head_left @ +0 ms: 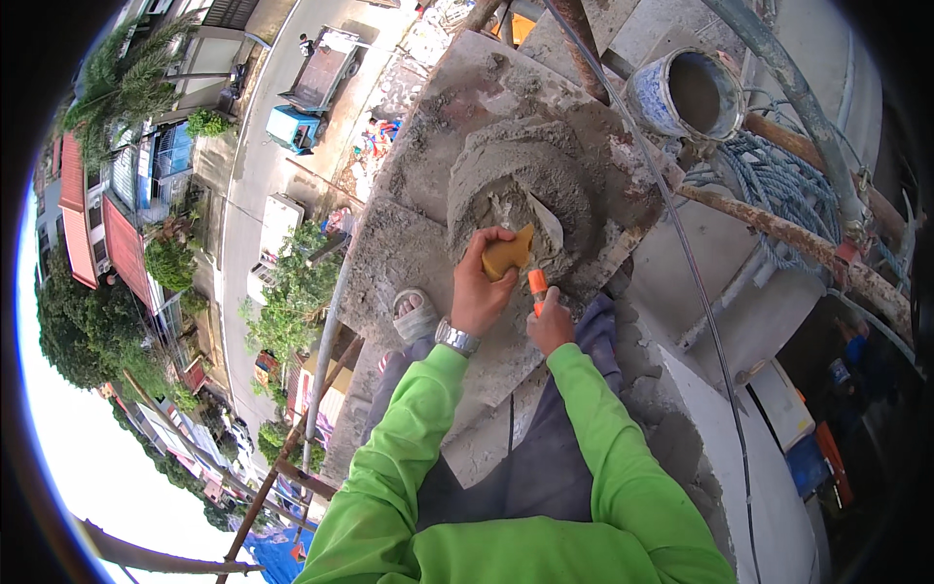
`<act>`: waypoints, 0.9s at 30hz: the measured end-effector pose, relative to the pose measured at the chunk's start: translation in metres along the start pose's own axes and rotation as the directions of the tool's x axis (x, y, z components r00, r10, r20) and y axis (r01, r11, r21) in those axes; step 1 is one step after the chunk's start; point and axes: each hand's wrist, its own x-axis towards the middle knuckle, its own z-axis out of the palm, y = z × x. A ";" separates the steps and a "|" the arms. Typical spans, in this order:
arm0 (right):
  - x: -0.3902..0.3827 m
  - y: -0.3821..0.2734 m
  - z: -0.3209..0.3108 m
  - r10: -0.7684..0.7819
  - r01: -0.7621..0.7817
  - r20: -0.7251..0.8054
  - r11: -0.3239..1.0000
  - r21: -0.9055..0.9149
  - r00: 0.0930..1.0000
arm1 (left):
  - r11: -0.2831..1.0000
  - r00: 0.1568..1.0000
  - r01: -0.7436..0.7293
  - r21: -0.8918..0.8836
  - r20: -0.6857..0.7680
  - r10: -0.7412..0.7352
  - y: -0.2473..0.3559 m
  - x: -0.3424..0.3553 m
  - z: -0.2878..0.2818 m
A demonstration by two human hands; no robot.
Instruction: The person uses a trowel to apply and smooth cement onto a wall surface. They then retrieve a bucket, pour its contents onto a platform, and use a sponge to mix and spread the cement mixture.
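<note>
My left hand grips a yellow-orange sponge-like block between thumb and fingers, held at the near edge of the wet mortar. My right hand is closed around the orange handle of a trowel. Its grey blade rests in the hollow of the mortar heap, partly coated with mix. The mortar lies on a grey, crusted board in front of me. Where the block and the blade come close together, I cannot tell whether they touch.
A mortar-smeared bucket stands at the far right beside coiled blue rope. Rusty scaffold pipes and a black cable cross the right side. My sandaled foot stands near the board's left edge, with a street far below.
</note>
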 end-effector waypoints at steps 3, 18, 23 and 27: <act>0.044 -0.011 0.031 -0.060 0.058 -0.003 0.944 0.323 0.998 | 0.996 0.996 0.032 -0.080 0.083 -0.025 -0.003 0.001 0.013; 0.078 -0.009 -0.026 -0.048 -0.003 0.105 0.900 0.435 0.993 | 1.000 0.993 0.001 -0.004 0.116 -0.001 0.010 0.015 0.037; 0.013 0.028 -0.091 -0.189 0.189 0.006 0.981 -0.053 0.982 | 0.999 0.999 -0.014 -0.046 0.030 0.015 0.010 0.018 0.035; 0.017 0.037 -0.083 -0.030 0.032 -0.049 0.999 0.032 0.998 | 0.998 0.997 0.030 -0.061 0.070 -0.026 0.005 0.016 0.035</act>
